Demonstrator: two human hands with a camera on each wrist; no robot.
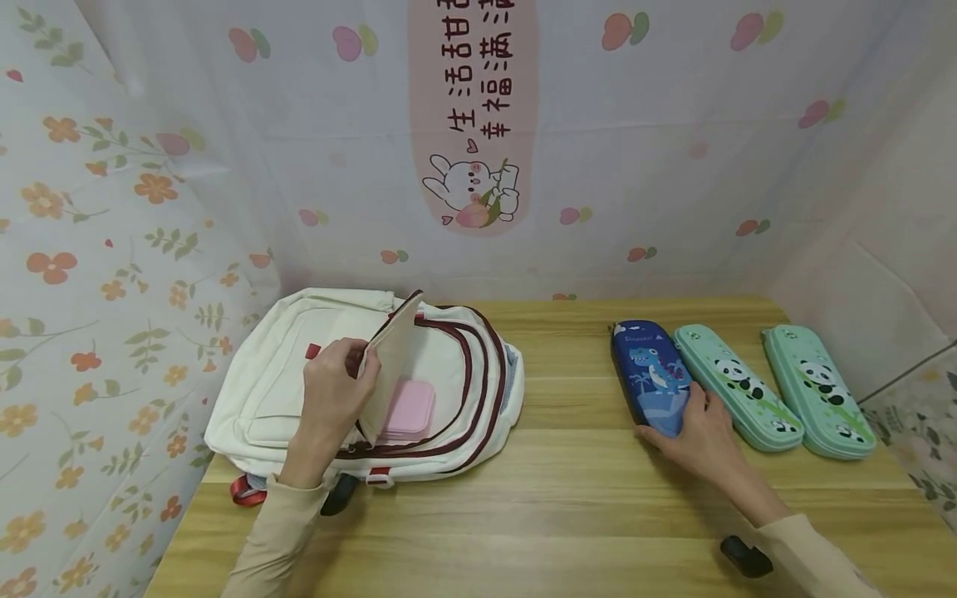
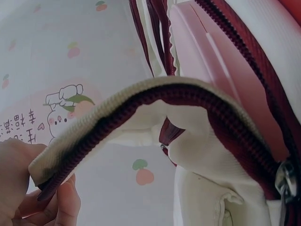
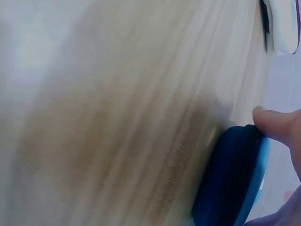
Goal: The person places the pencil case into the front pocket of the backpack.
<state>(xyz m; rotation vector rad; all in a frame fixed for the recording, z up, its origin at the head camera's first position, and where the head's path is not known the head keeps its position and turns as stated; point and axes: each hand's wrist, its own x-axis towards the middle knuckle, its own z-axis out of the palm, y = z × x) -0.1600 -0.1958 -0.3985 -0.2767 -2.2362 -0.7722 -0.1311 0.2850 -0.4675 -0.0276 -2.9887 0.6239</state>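
The blue dinosaur case (image 1: 650, 370) is on the right side of the desk (image 1: 561, 531), outside the bag; whether it lies flat or is slightly raised, I cannot tell. The right hand (image 1: 699, 436) grips its near end, thumb on the left edge and fingers on the right. Just to its right is one green panda case (image 1: 736, 386), and farther right a second panda case (image 1: 818, 390), neither touched by the hands.

Well to the left lies the white backpack (image 1: 292, 332), one compartment unzipped. The left hand (image 1: 336, 390) pinches the edge of the compartment's flap (image 1: 395, 353) between thumb and fingers, holding it up. Inside, near the flap's foot, sits a pink flat box (image 1: 411, 407); whether another is under it is unclear.

The work looks partly done, I judge: the compartment is open and already contains something pink, while three cases remain outside it and the zip is not yet closed.
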